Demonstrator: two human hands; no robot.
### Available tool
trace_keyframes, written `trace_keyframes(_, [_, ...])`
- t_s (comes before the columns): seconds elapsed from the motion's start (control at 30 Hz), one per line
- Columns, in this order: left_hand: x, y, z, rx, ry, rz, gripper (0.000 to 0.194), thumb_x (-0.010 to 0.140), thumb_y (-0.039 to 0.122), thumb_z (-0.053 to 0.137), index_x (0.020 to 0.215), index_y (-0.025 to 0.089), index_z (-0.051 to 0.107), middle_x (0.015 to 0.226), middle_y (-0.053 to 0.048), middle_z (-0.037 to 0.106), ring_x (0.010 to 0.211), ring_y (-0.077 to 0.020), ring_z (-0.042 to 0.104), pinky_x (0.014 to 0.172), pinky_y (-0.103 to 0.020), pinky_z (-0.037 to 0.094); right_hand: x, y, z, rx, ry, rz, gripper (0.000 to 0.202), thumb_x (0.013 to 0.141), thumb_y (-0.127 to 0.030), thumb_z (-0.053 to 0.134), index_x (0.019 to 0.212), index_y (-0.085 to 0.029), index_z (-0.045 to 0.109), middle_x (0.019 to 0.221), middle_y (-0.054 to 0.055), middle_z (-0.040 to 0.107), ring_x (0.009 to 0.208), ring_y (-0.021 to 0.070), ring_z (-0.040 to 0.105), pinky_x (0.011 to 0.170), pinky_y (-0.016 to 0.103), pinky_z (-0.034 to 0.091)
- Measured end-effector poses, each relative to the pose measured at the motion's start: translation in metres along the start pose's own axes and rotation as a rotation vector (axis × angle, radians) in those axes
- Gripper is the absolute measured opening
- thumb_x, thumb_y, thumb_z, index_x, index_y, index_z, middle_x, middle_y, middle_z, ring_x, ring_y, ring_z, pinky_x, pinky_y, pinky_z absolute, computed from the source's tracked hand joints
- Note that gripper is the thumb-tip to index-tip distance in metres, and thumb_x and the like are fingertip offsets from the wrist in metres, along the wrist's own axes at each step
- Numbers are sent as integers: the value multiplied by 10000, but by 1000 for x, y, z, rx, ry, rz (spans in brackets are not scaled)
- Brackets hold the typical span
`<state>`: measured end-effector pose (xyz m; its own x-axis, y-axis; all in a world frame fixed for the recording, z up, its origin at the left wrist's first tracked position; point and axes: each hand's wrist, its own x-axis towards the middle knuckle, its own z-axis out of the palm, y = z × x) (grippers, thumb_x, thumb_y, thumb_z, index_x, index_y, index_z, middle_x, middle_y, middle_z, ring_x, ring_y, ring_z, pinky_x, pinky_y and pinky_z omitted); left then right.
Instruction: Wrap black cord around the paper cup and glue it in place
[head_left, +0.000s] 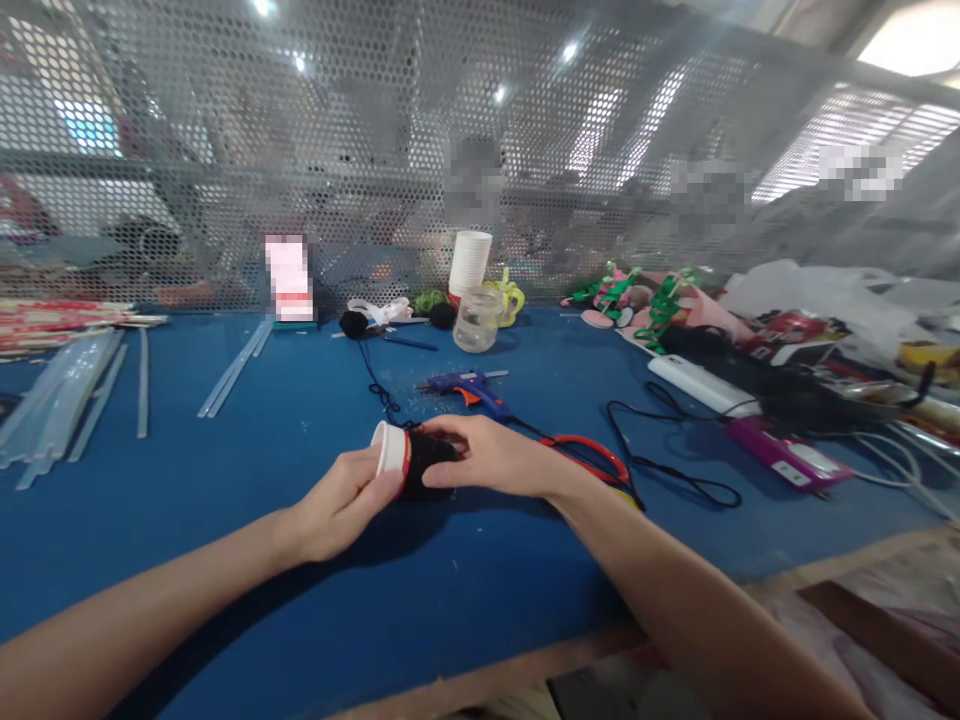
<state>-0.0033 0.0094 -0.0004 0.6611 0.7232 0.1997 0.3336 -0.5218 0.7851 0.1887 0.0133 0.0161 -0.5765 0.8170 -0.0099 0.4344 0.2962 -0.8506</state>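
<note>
A paper cup [391, 448] lies tilted on its side between my hands, its white open end to the left. Black yarn [424, 462] covers most of its wall, and a red band shows near the rim. My left hand [341, 500] grips the rim end, thumb in front. Curved around the black-covered end is my right hand [480, 455], fingers over the top and thumb along the near side. A black strand [381, 390] runs from the cup back to a small black yarn ball [353, 323].
Beyond the cup lies a blue glue gun [469, 388], near red-handled scissors [589, 455]. Farther back stand a clear jar [478, 320] and stacked paper cups [471, 262]. Glue sticks [64, 390] lie left; a power strip [705, 385] and cables lie right. A perforated metal screen [375, 150] rises behind.
</note>
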Motion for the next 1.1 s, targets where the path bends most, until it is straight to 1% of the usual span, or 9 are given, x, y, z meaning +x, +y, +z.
trace_keyframes(0.1, [3, -6, 4, -331, 18, -315, 324, 783, 379, 333, 667, 120, 491, 547, 26, 418, 499, -87, 345, 479, -210, 304, -4, -2, 8, -163, 127, -29, 543, 611, -398, 632, 1077, -159, 486, 1041, 73, 557, 908, 192, 521, 779, 325, 402])
trace_keyframes(0.23, [5, -9, 7, -525, 27, -432, 313, 713, 416, 441, 647, 116, 503, 524, 35, 423, 471, -74, 350, 460, -196, 293, -7, -6, 12, -275, 173, -54, 558, 593, -398, 646, 1074, -164, 487, 1060, 86, 546, 950, 214, 503, 805, 351, 383])
trace_keyframes(0.33, [4, -3, 6, -454, 8, -394, 303, 708, 400, 447, 578, 127, 459, 498, 53, 371, 455, -59, 296, 436, -183, 251, -7, -6, 10, -118, 130, -23, 666, 610, -409, 634, 1175, -168, 376, 1122, 104, 509, 1006, 209, 482, 829, 349, 377])
trace_keyframes(0.43, [2, 3, 6, -333, -8, -310, 284, 713, 357, 440, 534, 138, 414, 495, 58, 339, 470, -59, 278, 444, -183, 244, -4, -1, 9, 142, 16, -68, 630, 717, -442, 513, 1240, -179, 279, 1192, 123, 455, 1090, 184, 429, 869, 341, 356])
trace_keyframes(0.53, [-1, 2, 8, -279, -74, -255, 280, 725, 344, 427, 531, 146, 388, 499, 59, 317, 476, -63, 277, 447, -187, 243, 1, 3, 12, 339, -32, -133, 547, 763, -481, 410, 1196, -151, 358, 1176, 126, 476, 1091, 166, 432, 909, 337, 326])
trace_keyframes(0.63, [-3, -2, 11, -260, -97, -230, 289, 733, 355, 421, 534, 154, 363, 504, 61, 286, 475, -64, 261, 436, -189, 224, 9, 3, 14, 432, 25, -132, 492, 774, -499, 370, 1089, -135, 473, 1123, 113, 524, 1041, 162, 474, 914, 340, 327])
trace_keyframes(0.73, [-3, -2, 11, -256, -124, -161, 290, 748, 344, 403, 533, 155, 351, 514, 57, 289, 481, -66, 264, 440, -194, 221, 18, -1, 9, 438, 133, -111, 464, 780, -489, 378, 1063, -140, 495, 1100, 106, 539, 1018, 162, 483, 891, 342, 351])
trace_keyframes(0.9, [-4, 3, 9, -242, -155, -107, 299, 762, 318, 396, 524, 159, 311, 527, 59, 264, 489, -64, 231, 445, -199, 202, 43, -3, -13, 385, 242, -73, 460, 776, -499, 381, 1015, -134, 527, 1081, 111, 545, 973, 163, 500, 831, 312, 401])
trace_keyframes(1.1, [-4, 5, 11, -282, -137, -161, 297, 752, 331, 404, 521, 157, 335, 517, 55, 290, 481, -64, 248, 443, -197, 208, 87, -4, -27, 169, 346, -26, 519, 775, -547, 311, 944, -126, 564, 1006, 103, 577, 907, 143, 527, 733, 233, 428])
